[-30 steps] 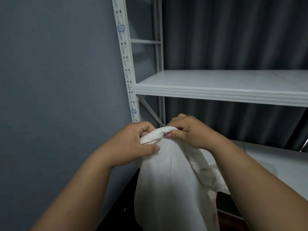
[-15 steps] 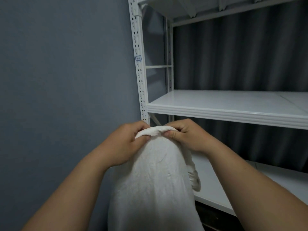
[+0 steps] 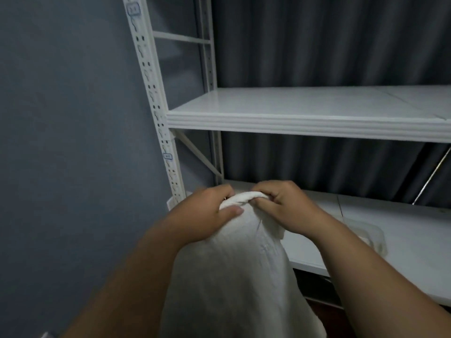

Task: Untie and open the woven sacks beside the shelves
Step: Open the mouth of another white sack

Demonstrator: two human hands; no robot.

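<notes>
A white woven sack [image 3: 234, 276] stands upright in front of me, beside the white shelf unit. Its top is bunched into a rolled edge [image 3: 240, 199]. My left hand [image 3: 205, 215] grips that bunched top from the left, thumb pressed on the near side. My right hand [image 3: 283, 206] pinches the same rolled edge from the right, fingers curled over it. Any tie or knot is hidden between my fingers. The sack's lower part runs out of the frame.
A white metal shelf [image 3: 305, 118] crosses at mid height, with a lower shelf [image 3: 402, 245] behind my right arm holding a pale crumpled thing [image 3: 371, 235]. The perforated upright [image 3: 156, 103] stands just left of the sack. A grey wall [image 3: 61, 142] fills the left; dark curtain [image 3: 317, 45] hangs behind.
Both hands keep hold of the sack's bunched top. My left thumb has shifted across the near side, and the view has tilted slightly downward.
</notes>
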